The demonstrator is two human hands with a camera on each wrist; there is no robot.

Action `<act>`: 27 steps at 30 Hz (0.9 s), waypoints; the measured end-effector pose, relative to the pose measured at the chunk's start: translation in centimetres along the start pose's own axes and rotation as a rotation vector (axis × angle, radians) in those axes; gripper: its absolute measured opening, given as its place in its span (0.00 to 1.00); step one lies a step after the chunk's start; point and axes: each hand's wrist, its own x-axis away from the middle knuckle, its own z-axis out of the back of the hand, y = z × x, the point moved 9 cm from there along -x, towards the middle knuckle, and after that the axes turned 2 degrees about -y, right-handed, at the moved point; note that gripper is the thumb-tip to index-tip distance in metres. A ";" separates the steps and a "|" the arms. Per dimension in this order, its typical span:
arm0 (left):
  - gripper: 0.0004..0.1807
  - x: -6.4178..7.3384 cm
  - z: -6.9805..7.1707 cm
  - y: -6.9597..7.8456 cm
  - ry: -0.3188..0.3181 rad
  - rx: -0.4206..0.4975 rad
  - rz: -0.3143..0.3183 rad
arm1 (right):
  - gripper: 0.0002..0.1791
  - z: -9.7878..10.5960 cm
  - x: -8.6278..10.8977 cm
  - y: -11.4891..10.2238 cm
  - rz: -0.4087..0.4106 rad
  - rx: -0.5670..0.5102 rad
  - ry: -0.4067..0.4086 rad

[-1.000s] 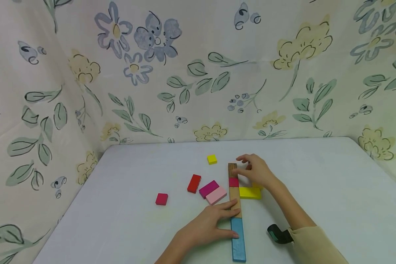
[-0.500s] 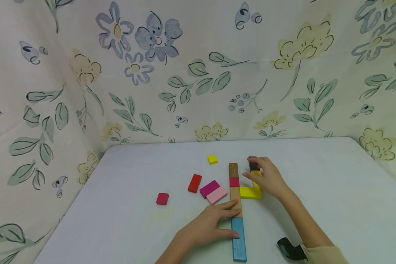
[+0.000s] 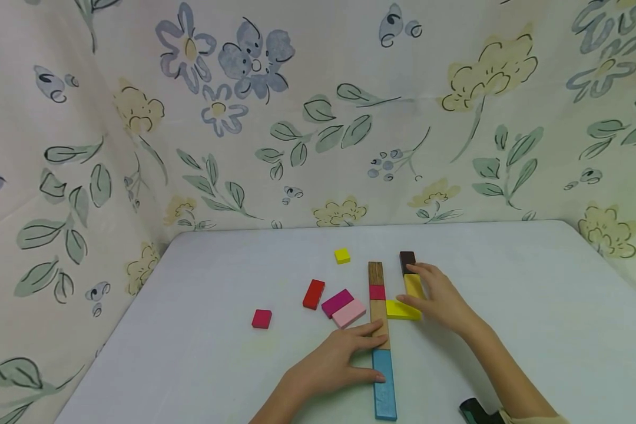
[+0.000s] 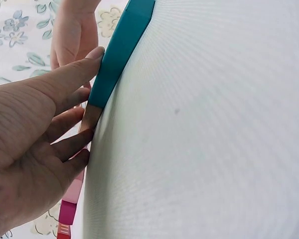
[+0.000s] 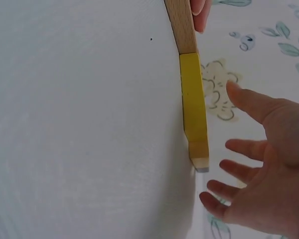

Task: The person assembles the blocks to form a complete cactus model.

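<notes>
My left hand (image 3: 336, 359) rests on a straight row of flat blocks, its fingertips on a tan wooden block (image 3: 378, 309) and its thumb on a blue block (image 3: 385, 400). A crimson square (image 3: 377, 292) and a dark-grained brown block (image 3: 375, 272) continue that row away from me. To its right lie a long yellow block (image 3: 400, 310), an amber-yellow block (image 3: 412, 285) and a black block (image 3: 407, 259), end to side. Over these hovers my right hand (image 3: 442, 300), fingers spread and holding nothing; in the right wrist view a gap separates it from the yellow block (image 5: 194, 94).
Left of the row lie a pink block (image 3: 350, 314), a magenta block (image 3: 336, 302), a red block (image 3: 313, 294), a crimson square block (image 3: 262, 318) and a small yellow block (image 3: 341, 255). A flowered curtain (image 3: 297, 118) stands behind the white table (image 3: 535, 294).
My right hand has drawn back from the row's far end, to the right and towards me, uncovering the black and amber-yellow blocks. My left hand has stayed on the row.
</notes>
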 end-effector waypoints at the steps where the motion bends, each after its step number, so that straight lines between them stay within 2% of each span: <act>1: 0.36 0.0 0.0 0.0 0.000 -0.001 -0.001 | 0.44 -0.1 0.1 0.1 0.000 0.000 -0.012; 8: 0.36 0.0 0.1 0.1 -0.004 -0.003 0.001 | 0.48 -0.8 0.4 0.7 0.012 0.011 -0.075; 16: 0.36 -0.1 0.1 0.2 -0.014 -0.017 0.003 | 0.46 -1.2 0.6 1.0 0.034 0.059 -0.064; 27: 0.36 -0.2 0.4 0.6 -0.014 -0.037 -0.005 | 0.46 -1.2 0.6 1.1 0.042 0.068 -0.057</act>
